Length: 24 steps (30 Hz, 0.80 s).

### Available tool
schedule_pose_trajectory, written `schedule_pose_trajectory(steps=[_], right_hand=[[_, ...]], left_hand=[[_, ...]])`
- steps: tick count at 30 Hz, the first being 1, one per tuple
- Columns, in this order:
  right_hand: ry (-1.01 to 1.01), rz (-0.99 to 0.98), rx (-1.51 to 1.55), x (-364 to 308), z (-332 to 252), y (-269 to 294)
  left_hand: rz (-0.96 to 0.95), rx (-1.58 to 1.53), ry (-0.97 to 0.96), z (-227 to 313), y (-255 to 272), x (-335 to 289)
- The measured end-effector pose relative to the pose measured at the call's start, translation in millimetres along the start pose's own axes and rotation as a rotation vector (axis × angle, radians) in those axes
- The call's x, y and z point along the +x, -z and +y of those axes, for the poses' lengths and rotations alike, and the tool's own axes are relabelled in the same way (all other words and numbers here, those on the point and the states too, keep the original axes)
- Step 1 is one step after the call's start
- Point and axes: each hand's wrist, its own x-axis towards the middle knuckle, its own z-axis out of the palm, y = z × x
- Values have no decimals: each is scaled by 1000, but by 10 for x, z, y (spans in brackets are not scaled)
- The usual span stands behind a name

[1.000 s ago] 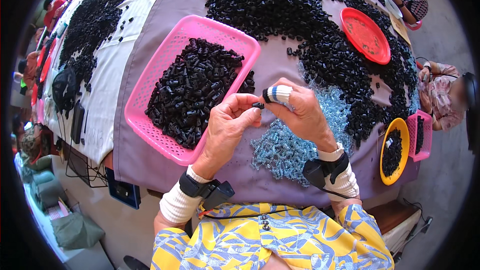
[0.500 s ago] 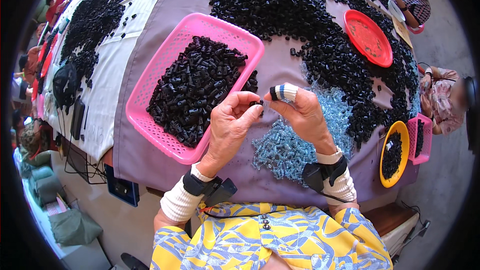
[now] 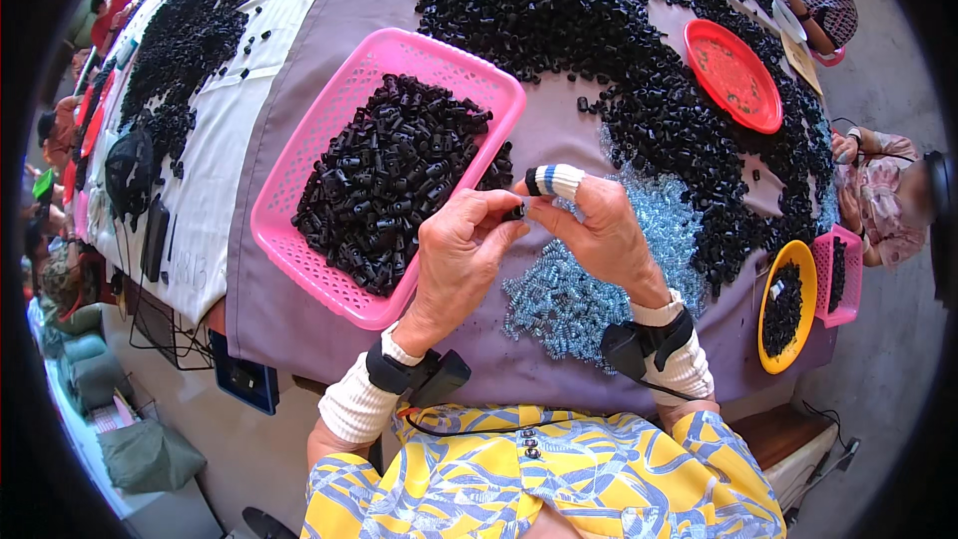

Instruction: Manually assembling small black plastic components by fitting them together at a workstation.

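My left hand [image 3: 467, 240] pinches a small black plastic piece [image 3: 518, 212] between thumb and fingers, over the purple tablecloth. The fingertips of my right hand [image 3: 597, 225] meet that piece from the other side, closed in a pinch; whatever they hold is hidden. A blue-and-white striped finger cover [image 3: 555, 180] with a dark end wraps one right finger. Beside my left hand stands a pink perforated basket [image 3: 289, 265] full of black plastic pieces [image 3: 394, 180]. Below and around my right hand spreads a heap of small pale-blue coil springs [image 3: 564, 299].
Loose black parts [image 3: 539, 20] cover much of the table's far side. A red tray [image 3: 733, 80] lies among them. At the right edge are a yellow bowl [image 3: 766, 329] and a small pink basket [image 3: 846, 304]. Another person [image 3: 883, 185] sits at the right.
My right hand has moved slightly left, so its fingertips now meet the black piece in my left hand. Earlier a small gap showed between the two hands.
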Motion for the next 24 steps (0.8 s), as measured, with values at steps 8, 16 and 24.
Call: schedule_pose_trajectory(steps=[8, 16, 24], right_hand=[[61, -74, -115, 33, -28, 37], [69, -111, -82, 84, -28, 20], [-49, -164, -20, 195, -96, 29]], left_hand=[[-26, 179, -66, 61, 28, -7], [-32, 182, -92, 56, 29, 1], [-60, 200, -100, 122, 80, 30]])
